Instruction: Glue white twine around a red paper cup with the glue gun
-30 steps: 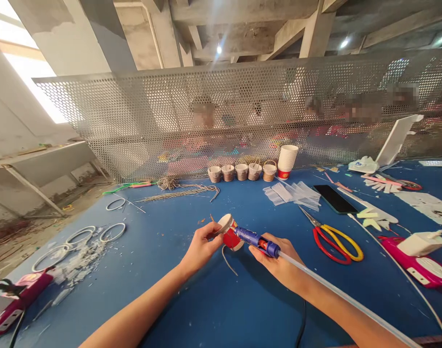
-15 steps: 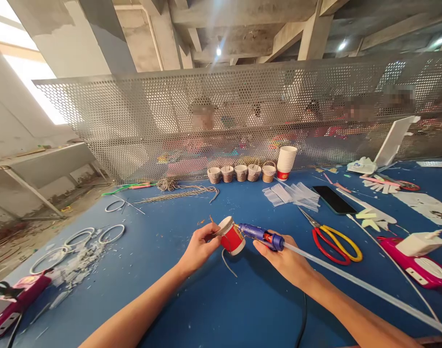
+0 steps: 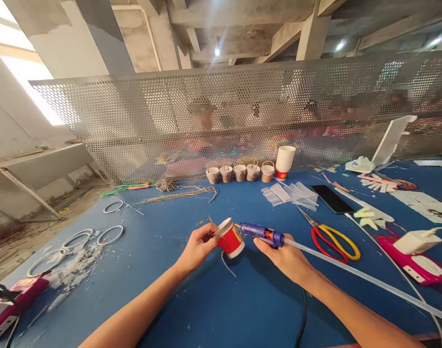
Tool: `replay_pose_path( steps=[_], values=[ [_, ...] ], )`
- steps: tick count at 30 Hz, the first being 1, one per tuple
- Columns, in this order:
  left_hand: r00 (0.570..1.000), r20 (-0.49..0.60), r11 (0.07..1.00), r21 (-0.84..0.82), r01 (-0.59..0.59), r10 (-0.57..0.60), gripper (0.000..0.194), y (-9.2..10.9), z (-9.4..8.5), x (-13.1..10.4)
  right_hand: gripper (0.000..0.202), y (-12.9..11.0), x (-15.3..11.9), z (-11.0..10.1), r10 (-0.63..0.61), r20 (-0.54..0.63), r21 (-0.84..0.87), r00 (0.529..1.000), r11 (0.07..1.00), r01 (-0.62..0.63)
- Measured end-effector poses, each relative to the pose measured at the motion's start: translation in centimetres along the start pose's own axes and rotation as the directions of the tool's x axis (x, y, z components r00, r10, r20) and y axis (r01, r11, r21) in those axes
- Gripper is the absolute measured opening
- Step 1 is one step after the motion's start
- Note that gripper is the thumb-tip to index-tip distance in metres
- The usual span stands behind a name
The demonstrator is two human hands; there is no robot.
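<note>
In the head view, my left hand [image 3: 199, 246] grips a red and white paper cup [image 3: 232, 241] by its rim end, and the cup is tilted on its side above the table. Grey cord wraps the cup near the rim, and a loose cord end [image 3: 228, 265] hangs below it. My right hand [image 3: 284, 256] is closed around a blue hot glue gun [image 3: 259, 233]. Its nozzle points left, at or very near the cup's side; whether it touches I cannot tell. A long clear glue stick [image 3: 347, 275] sticks out of the gun's back.
Several small cord-wrapped baskets [image 3: 239, 173] and a stack of paper cups [image 3: 285, 162] stand before the perforated metal screen [image 3: 141, 125]. Scissors [image 3: 331, 239], a phone [image 3: 332, 199] and a power strip [image 3: 420, 263] lie to the right. White rings [image 3: 110, 235] and scraps lie left.
The cup has turned slightly in my left hand, showing more of its yellow print. The glue gun stays close to the cup's side.
</note>
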State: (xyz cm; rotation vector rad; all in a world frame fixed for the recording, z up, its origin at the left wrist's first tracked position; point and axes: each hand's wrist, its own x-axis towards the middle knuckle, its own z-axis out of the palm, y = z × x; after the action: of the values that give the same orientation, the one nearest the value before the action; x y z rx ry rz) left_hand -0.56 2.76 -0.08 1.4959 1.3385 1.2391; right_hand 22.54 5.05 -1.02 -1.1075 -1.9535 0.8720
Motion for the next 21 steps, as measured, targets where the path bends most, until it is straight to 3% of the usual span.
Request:
replay_pose_path(
  steps=[5,7,10,13,18,21],
  values=[
    [1.000,-0.016,0.998,-0.063,0.010,-0.011,0.013,-0.1,-0.2,0.3,0.043,0.7,0.8,-0.1,0.226,0.067,0.178,0.972,0.956,-0.235],
    [1.000,-0.027,0.998,-0.070,0.010,-0.011,0.013,-0.2,-0.2,0.4,0.044,0.9,1.1,-0.2,0.259,0.072,0.249,0.963,0.930,-0.269],
    [0.999,-0.043,0.997,-0.070,0.017,-0.020,0.012,-0.2,0.0,0.4,0.045,0.8,1.1,-0.2,0.225,0.084,0.290,0.971,0.927,-0.240],
    [0.998,-0.055,0.998,-0.063,0.025,-0.028,0.011,0.1,0.2,0.3,0.043,0.2,0.5,-0.1,0.171,0.107,0.206,0.979,0.960,-0.190],
    [0.998,-0.047,0.998,-0.040,0.040,-0.042,0.010,0.5,0.5,0.1,0.033,-1.1,-0.2,0.4,-0.012,0.024,0.053,1.000,0.999,0.011],
    [0.998,-0.038,0.998,-0.022,0.053,-0.053,0.011,0.6,0.5,0.1,0.031,-1.2,-0.1,0.6,-0.052,-0.002,0.038,0.999,0.998,0.052]
  ],
)
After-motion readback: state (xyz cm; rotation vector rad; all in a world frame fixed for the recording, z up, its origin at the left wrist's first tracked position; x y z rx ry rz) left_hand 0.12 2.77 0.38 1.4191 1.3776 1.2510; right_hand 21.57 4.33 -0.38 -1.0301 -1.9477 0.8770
